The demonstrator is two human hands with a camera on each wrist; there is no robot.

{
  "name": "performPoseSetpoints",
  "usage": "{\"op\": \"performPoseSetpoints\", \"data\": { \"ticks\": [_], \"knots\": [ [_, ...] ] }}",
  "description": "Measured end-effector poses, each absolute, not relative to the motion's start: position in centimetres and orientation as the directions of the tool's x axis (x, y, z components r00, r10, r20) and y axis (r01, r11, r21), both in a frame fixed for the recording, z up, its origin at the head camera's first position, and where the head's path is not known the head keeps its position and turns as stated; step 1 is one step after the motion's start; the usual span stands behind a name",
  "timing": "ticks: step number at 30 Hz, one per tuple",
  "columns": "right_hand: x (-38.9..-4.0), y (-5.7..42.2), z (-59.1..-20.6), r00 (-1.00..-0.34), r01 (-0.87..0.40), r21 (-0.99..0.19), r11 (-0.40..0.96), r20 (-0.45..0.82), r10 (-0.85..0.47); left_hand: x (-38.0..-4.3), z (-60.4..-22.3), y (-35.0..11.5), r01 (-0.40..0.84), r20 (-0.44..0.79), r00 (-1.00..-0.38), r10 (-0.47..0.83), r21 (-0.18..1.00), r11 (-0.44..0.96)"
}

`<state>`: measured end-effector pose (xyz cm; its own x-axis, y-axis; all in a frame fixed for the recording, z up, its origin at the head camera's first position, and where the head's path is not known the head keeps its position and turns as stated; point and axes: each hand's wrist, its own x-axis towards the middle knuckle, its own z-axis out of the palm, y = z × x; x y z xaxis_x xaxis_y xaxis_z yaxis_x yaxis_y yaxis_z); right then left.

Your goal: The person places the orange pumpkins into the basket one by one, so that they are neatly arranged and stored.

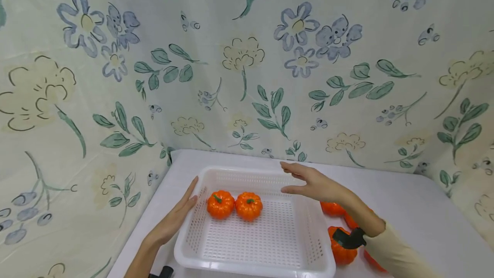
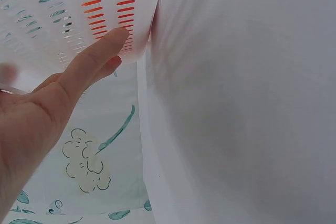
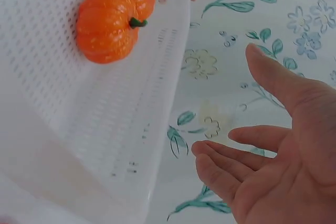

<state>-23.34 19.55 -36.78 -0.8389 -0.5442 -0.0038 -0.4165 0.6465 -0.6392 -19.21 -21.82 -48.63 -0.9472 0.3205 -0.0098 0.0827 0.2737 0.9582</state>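
Note:
A white perforated plastic basket [image 1: 251, 243] stands on the table, with two small orange toy pumpkins side by side in its left half: a left pumpkin [image 1: 221, 206] and a right pumpkin [image 1: 248, 207]. My left hand [image 1: 173, 219] lies along the basket's left side with its fingers extended. In the left wrist view, the fingertips [image 2: 118, 36] rest against the slotted wall. Above the basket's right side, my right hand [image 1: 310, 182] hovers with thumb and fingers spread, holding nothing. The right wrist view shows the palm [image 3: 294, 166] bare, apart from the rim.
Several more orange pumpkins [image 1: 342, 250] lie on the white tablecloth [image 1: 417, 222] right of the basket, partly hidden beneath my right forearm. A floral curtain [image 1: 247, 98] hangs behind the table and along its left side.

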Motion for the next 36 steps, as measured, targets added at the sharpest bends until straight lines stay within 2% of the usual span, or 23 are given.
{"op": "performPoseSetpoints", "data": {
  "ticks": [8, 21, 28, 36],
  "knots": [
    [-22.1, 25.9, -36.4, -0.918, -0.329, -0.595, 0.733, 0.019, -0.397, -19.1, -48.6, -21.8, 0.087, -0.005, -0.949, 0.316, 0.958, 0.274],
    [-20.2, 33.1, -38.0, -0.957, -0.254, -0.554, 0.793, 0.023, -0.29, -19.1, -48.6, -21.7, 0.093, 0.002, -0.944, 0.329, 0.96, 0.262],
    [-19.2, 36.2, -40.0, -0.967, -0.198, -0.544, 0.815, -0.026, -0.252, -19.1, -48.6, -21.7, 0.092, 0.002, -0.943, 0.332, 0.963, 0.255],
    [-18.3, 39.4, -43.0, -0.968, -0.066, -0.538, 0.841, -0.172, -0.185, -19.1, -48.4, -21.7, 0.08, -0.012, -0.942, 0.337, 0.963, 0.258]
  ]
}}
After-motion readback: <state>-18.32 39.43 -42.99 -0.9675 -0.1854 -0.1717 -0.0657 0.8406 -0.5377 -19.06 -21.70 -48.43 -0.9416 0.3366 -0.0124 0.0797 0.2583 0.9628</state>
